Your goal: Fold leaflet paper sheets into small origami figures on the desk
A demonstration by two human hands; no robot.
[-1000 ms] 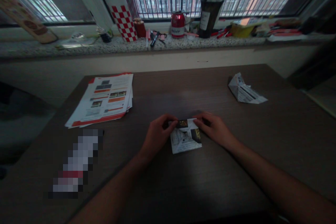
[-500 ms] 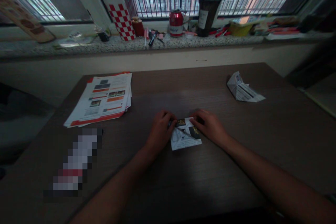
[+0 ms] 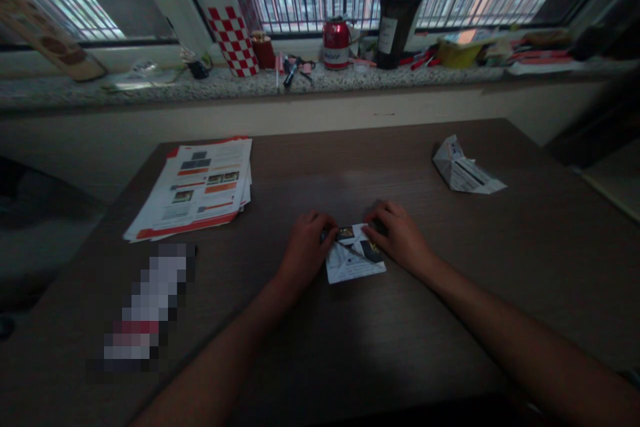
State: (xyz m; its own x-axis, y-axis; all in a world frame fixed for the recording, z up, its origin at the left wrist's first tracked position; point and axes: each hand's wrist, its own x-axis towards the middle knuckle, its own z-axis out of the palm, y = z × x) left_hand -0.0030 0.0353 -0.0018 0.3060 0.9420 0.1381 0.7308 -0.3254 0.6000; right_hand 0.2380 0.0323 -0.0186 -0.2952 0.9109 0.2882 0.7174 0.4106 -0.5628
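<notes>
The left hand [image 3: 306, 243] has a narrow pinch on the far left corner of a folded printed paper [image 3: 356, 268], while the right hand [image 3: 401, 235] touches its far right corner, how firmly I cannot tell. The paper lies between the two grips and extends toward the person, its widest edge facing them; its near-square outline hides any clear long axis, but a dark crease slants from the left grip rightward and nearer.

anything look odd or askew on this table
A pixelated object at the left of the table stands out: coarse blocks hide its details. Beyond it, the paper stack looks slightly askew, its sheets' edges not lined up.
</notes>
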